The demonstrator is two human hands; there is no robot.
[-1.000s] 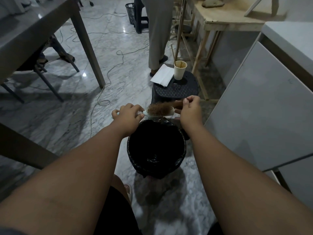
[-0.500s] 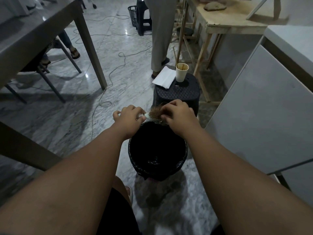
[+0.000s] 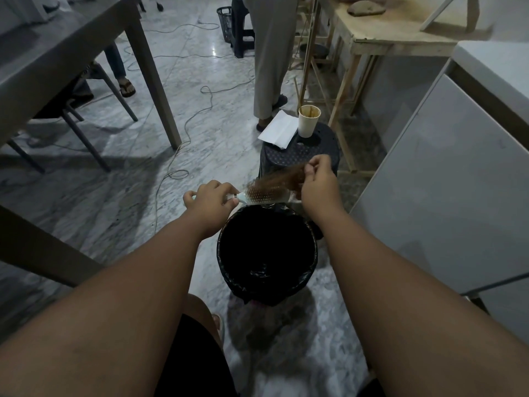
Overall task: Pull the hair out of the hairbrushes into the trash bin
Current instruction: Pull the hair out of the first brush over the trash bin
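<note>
Above round black-lined trash bin (image 3: 267, 253), white bristly hairbrush (image 3: 264, 196), wispy brown hair (image 3: 282, 179).

Ahead of me a dark perforated plastic stool (image 3: 289, 156) carries a paper cup (image 3: 308, 121), stained brown inside, and a folded white paper (image 3: 277, 128) just beside it. Behind stands a person in light trousers (image 3: 270, 53). Cables (image 3: 183, 130) snake over the marble floor (image 3: 86, 196). Grey table (image 3: 51, 55) left, wooden workbench (image 3: 380, 32) right, white cabinet (image 3: 446, 181) near me.
</note>
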